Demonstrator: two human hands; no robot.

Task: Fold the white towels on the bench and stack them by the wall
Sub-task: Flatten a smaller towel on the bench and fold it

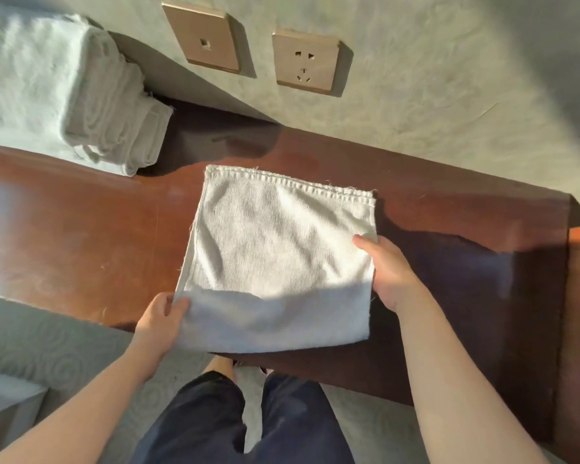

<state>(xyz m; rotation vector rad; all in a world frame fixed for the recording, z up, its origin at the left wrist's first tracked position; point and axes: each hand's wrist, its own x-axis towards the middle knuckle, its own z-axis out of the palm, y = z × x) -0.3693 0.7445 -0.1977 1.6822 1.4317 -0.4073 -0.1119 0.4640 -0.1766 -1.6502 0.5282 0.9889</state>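
Both hands' grip [163, 311] [387, 266] on opposite towel [275, 249] edges.

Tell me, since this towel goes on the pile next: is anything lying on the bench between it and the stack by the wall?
Nothing visible does. Only bare bench lies between the towel, held by the left hand and right hand, and the stack.

White towel [275, 249], red-brown bench [91, 212], tan sockets [307, 61], navy trousers [215, 423].
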